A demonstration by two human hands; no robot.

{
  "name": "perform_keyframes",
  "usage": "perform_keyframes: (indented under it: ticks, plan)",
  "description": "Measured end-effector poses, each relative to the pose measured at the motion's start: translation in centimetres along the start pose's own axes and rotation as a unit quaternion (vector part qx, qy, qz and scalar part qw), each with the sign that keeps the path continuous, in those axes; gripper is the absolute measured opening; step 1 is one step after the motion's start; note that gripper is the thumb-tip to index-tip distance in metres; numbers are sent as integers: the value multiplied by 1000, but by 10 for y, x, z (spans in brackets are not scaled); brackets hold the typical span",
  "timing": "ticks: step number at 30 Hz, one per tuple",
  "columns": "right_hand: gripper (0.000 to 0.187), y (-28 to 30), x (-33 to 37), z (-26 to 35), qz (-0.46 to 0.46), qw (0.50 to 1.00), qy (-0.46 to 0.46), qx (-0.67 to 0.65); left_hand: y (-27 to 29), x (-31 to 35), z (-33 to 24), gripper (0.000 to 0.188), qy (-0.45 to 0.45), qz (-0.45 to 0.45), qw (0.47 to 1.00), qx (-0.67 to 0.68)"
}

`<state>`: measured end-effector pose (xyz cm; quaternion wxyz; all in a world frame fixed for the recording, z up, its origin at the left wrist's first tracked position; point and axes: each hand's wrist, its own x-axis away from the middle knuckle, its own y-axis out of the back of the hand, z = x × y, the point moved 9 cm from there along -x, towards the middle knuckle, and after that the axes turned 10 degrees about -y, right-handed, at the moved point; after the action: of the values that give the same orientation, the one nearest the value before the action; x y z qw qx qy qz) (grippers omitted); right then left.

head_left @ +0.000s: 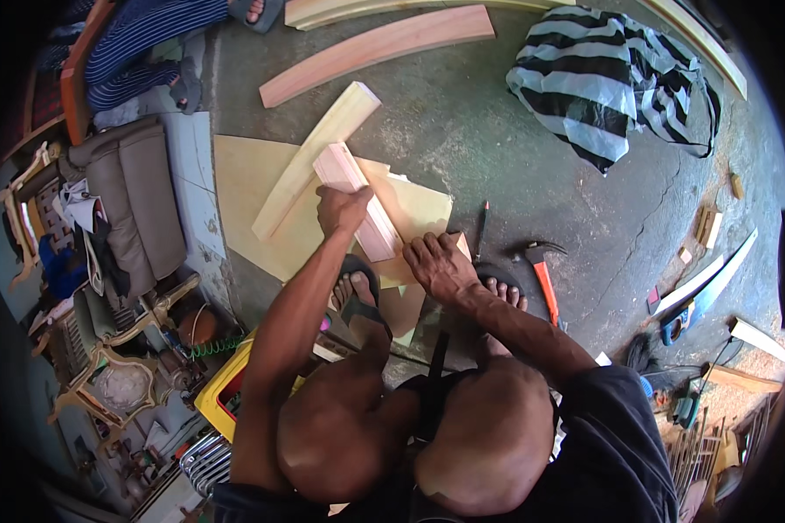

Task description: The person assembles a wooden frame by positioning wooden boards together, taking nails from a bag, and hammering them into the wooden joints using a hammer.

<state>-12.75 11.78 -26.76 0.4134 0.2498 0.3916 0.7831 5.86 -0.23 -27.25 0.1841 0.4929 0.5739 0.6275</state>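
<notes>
My left hand (344, 209) is closed around a short, pinkish wooden block (377, 228) that slants across a sheet of tan board (249, 183). Close to that block's near end, my right hand (440, 266) has its fingers curled over a smaller wood piece (461, 246), most of it hidden beneath the hand. A pale, longer wooden board (301, 170) lies on the sheet, just left of the block. Right of my right hand, a pencil (485, 228) and a claw hammer (545, 279) with an orange handle rest on the floor.
A curved reddish plank (375, 57) lies farther off. Black-and-white striped plastic (584, 78) sits at the far right. A handsaw (711, 288) and wood offcuts (708, 227) lie to the right. A yellow crate (222, 388) stands near left; another person's legs (148, 44) show at the far left.
</notes>
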Motion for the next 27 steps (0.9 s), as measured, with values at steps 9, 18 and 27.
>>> perform_keyframes:
  ticks: [9,18,27]
  plan:
    - [36,-4,4,-2,-13,1000,-6,1,3,5,-15,82,15,46,997,-60]
    - [39,-4,8,-5,0,999,-12,38,-23,14,-5,67,-69,-26,984,163]
    - [39,64,27,-65,22,948,-262,-178,22,-4,127,35,-51,93,957,271]
